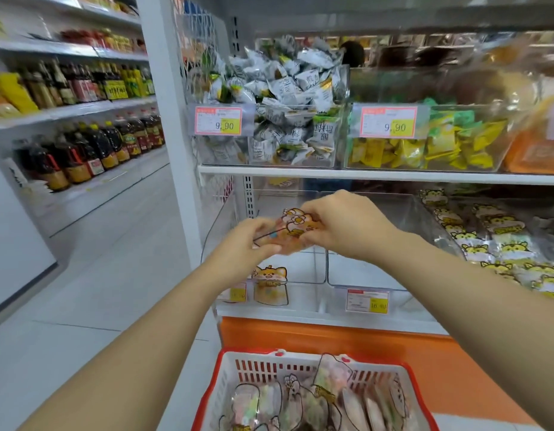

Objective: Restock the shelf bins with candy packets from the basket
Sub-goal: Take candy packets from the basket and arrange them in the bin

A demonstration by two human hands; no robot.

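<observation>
Head view. Both hands meet in front of the lower shelf, above the clear bin [304, 270] at its left end. The left hand [254, 241] pinches the lower left edge of a cartoon-printed candy packet [296, 227]; the right hand [341, 225] grips its upper right side, fingers curled over it. The packet is held in the air, apart from the bin. One similar packet [271, 284] stands against the bin's front wall. The red-rimmed basket [226, 367] sits below, well apart from the hands, with more packets [300, 402] standing in it.

Step in hand, as judged: placing one packet, with most of the restocking left to do. The next move calls for lowering the packet into the bin beside the standing one, upright and face forward, then letting go with both hands and reaching down to the basket.
</observation>
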